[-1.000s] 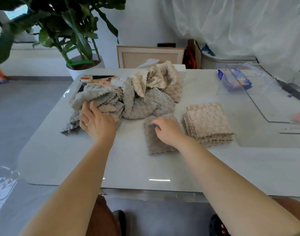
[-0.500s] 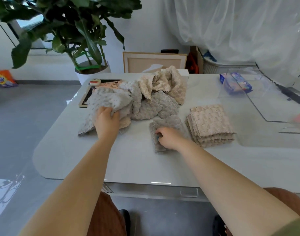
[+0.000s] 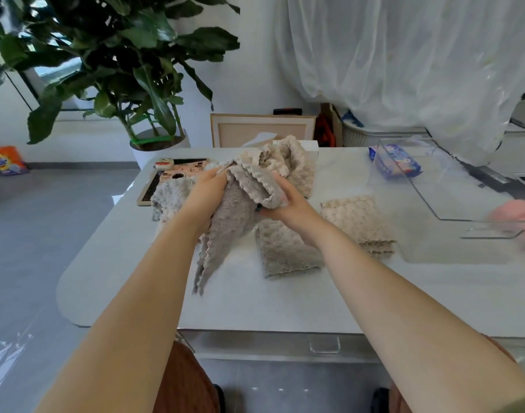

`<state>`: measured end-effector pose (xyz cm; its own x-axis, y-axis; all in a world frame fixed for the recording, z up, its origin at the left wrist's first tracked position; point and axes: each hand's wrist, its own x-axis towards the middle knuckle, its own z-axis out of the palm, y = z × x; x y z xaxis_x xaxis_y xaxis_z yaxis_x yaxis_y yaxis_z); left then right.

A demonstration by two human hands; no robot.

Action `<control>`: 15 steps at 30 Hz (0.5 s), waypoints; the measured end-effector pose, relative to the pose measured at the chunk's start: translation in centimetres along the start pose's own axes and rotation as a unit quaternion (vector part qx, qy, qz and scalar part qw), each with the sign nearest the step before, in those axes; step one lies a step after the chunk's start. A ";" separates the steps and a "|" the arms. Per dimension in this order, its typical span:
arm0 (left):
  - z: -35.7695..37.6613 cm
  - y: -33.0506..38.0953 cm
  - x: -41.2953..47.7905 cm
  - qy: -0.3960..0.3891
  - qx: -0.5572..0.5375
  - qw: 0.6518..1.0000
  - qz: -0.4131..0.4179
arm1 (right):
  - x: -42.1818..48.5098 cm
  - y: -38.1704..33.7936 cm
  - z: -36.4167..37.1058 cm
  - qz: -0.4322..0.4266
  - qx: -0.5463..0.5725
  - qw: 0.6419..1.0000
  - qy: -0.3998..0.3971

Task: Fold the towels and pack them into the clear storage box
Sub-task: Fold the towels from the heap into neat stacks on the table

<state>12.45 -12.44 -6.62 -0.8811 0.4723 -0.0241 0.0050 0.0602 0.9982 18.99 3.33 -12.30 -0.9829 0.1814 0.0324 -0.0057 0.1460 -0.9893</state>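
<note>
A grey fleecy towel (image 3: 225, 231) hangs above the white table (image 3: 285, 302), gripped at its top by my left hand (image 3: 206, 193) and my right hand (image 3: 285, 201); its lower corner dangles near the tabletop. Under my right wrist lies a folded grey towel (image 3: 288, 254). A stack of folded beige towels (image 3: 359, 222) sits to its right. Behind my hands is a heap of unfolded grey and beige towels (image 3: 288, 162). The clear storage box (image 3: 452, 186) stands open at the right of the table.
A blue packet (image 3: 395, 162) lies by the box's far corner. A pink-and-black board (image 3: 177, 177) rests at the table's back left. A large potted plant (image 3: 121, 73) stands behind the table, a framed panel (image 3: 261, 129) beside it. A blurred pink thing (image 3: 517, 216) shows at the right edge.
My left hand lifted a grey towel out of the heap and my right hand left the folded grey towel and took hold of the lifted one. The camera tilted up.
</note>
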 end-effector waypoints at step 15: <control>4.0 -6.4 0.0 -0.050 0.002 0.974 -0.223 | -2.7 0.0 -5.6 0.311 0.172 0.931 0.082</control>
<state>14.29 -9.28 -13.24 -0.7456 0.4825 -0.4597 -0.3651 0.2813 0.8875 22.72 8.25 -11.57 -0.7738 0.2774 -0.5694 0.4696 -0.3519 -0.8097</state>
